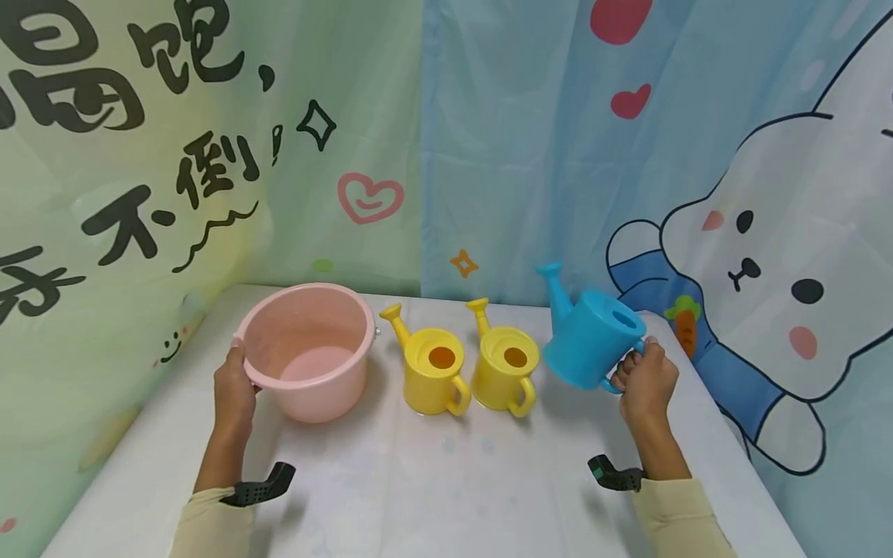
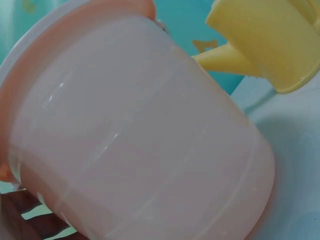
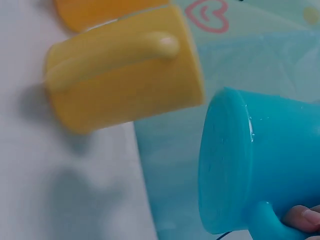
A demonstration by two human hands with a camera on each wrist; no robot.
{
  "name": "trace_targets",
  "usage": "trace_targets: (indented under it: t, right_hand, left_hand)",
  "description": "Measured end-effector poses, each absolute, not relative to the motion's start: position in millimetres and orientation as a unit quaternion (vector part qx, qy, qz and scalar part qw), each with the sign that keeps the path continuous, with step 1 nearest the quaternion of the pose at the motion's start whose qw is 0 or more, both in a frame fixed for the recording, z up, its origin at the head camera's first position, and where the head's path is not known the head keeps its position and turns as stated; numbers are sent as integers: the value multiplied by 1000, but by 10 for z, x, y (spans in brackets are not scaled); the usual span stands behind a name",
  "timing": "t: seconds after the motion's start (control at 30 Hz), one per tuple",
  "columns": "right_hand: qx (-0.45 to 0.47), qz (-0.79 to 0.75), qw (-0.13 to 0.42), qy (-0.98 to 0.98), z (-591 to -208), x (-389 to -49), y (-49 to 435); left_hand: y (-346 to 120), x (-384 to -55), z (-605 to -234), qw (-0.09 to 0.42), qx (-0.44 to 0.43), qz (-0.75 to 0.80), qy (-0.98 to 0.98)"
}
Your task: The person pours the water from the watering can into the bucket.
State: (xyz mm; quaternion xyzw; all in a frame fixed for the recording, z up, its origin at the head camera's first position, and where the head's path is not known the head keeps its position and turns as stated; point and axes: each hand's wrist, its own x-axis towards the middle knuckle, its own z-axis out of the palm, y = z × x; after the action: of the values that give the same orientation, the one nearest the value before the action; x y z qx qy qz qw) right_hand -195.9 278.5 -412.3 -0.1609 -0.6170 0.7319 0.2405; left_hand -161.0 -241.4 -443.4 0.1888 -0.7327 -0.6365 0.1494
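Note:
At the left of the head view, my left hand (image 1: 235,387) holds a pink bucket (image 1: 324,403) by its side, near the rim. Its fingers (image 2: 47,222) lie against the bucket's outer wall in the left wrist view. I cannot tell whether the bucket's base touches the table. My right hand (image 1: 647,380) grips the handle of a blue watering can (image 1: 586,341), which is raised off the table with its spout up. The can's base (image 3: 225,165) shows in the right wrist view. Two yellow watering cans, one (image 1: 425,380) beside the other (image 1: 498,380), stand upright between the hands.
A white-covered table (image 1: 432,496) carries everything. Behind it hangs a printed curtain (image 1: 488,155), green on the left and blue on the right, with a cartoon rabbit (image 1: 767,232). Each wrist wears a black camera strap (image 1: 261,488).

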Motion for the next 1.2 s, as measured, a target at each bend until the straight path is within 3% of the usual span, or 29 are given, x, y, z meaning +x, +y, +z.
trace_targets:
  t: [0.3,0.53,0.9,1.2]
  right_hand:
    - [-188,681,199,-679,-4427,-2004,2844]
    - [-196,645,180,-716,-4571,-2016,2858]
    - [-162,581,114,-789,-4751,-1864,3007]
    - [-103,456,76,-881,-5393,-1986,3475]
  left_hand:
    - [-2434,-1573,-4460,172,201,-653,-710]
    - [-2471,-1591,-4457,227,240,-595,-733]
    - [-2530,-1576,-4385,228,239,-561,-759]
    - [-2505,-1527,-4346,313,196,-500,-783]
